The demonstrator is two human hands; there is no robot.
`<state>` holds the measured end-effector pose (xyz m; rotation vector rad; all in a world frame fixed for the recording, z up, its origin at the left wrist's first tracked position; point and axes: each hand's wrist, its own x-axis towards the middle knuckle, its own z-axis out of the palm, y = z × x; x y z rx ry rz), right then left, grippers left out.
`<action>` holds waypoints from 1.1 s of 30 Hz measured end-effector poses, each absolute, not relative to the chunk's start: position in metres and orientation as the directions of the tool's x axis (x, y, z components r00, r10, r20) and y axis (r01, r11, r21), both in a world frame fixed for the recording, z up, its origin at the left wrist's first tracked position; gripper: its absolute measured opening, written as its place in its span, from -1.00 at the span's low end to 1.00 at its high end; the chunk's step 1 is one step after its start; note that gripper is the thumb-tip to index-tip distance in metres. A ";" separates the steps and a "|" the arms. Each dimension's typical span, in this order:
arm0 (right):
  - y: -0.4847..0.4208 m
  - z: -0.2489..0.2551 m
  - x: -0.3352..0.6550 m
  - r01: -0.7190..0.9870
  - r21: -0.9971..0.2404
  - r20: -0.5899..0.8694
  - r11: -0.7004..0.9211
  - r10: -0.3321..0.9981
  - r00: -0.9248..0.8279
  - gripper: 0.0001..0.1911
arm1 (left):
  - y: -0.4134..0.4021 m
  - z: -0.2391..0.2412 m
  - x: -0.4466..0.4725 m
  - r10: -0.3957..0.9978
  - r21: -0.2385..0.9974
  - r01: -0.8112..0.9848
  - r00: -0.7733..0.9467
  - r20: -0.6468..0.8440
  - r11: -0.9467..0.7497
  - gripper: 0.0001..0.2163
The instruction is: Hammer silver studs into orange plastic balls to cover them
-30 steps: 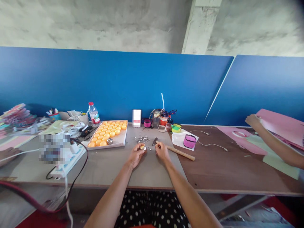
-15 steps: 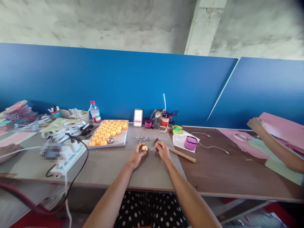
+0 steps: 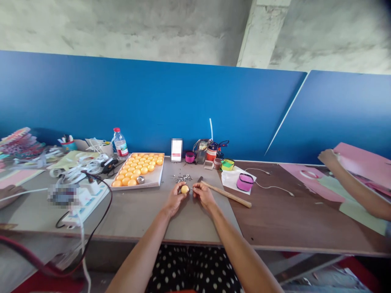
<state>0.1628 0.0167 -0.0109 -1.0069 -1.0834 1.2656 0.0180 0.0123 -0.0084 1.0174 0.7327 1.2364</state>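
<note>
My left hand (image 3: 176, 199) is closed around a shiny yellow-orange ball (image 3: 185, 189), held just above the grey tabletop. Close by on the right, my right hand (image 3: 204, 196) has its fingertips pinched together near the ball; whatever lies between them is too small to make out. Beyond both hands is a loose pile of small silvery metal pieces (image 3: 183, 178). A hammer (image 3: 229, 195) with a wooden handle lies behind my right hand, its dark head close to the pile.
A white tray (image 3: 157, 179) of orange balls, one silvery ball (image 3: 141, 180) among them, stands left. Further left are a power strip (image 3: 87, 205), cables and a bottle (image 3: 121, 146). A purple pouch (image 3: 244, 182) lies right. Another person's arm (image 3: 351, 179) handles pink sheets.
My right hand has moved left, closer to the ball. The ball has turned in my left hand, showing more of its orange side. The view has shifted slightly.
</note>
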 end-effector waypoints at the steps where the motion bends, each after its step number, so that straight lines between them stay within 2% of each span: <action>1: 0.015 -0.011 0.164 -0.221 -0.973 0.063 0.058 0.998 -0.014 -0.75 | 0.013 -0.010 0.018 0.977 0.926 -0.377 0.200 0.079 0.002 -0.58; 4: 0.012 -0.011 0.166 -0.247 -0.967 0.083 0.066 0.995 -0.056 -0.77 | 0.014 -0.011 0.017 0.980 0.945 -0.327 0.179 0.091 -0.028 -0.61; 8: 0.010 -0.009 0.167 -0.267 -0.961 0.101 0.077 0.992 -0.078 -0.79 | 0.009 -0.005 0.018 0.970 0.929 -0.370 0.233 0.067 0.024 -0.61; 13: 0.009 -0.008 0.166 -0.211 -0.974 0.098 0.078 0.991 -0.086 -0.78 | 0.006 -0.001 0.019 0.963 0.905 -0.423 0.259 0.071 0.047 -0.60; 18: 0.008 -0.009 0.164 -0.173 -0.981 0.105 0.089 0.991 -0.087 -0.76 | 0.011 -0.010 0.019 0.973 0.943 -0.331 0.211 0.095 -0.020 -0.54; 25: 0.007 -0.009 0.162 -0.081 -0.993 0.089 0.083 0.993 -0.078 -0.81 | 0.011 -0.009 0.020 0.981 0.946 -0.325 0.188 0.049 0.014 -0.61; 33: 0.009 -0.013 0.164 -0.050 -0.994 0.098 0.093 0.991 -0.089 -0.83 | 0.011 -0.008 0.018 0.972 0.938 -0.347 0.218 0.087 -0.006 -0.60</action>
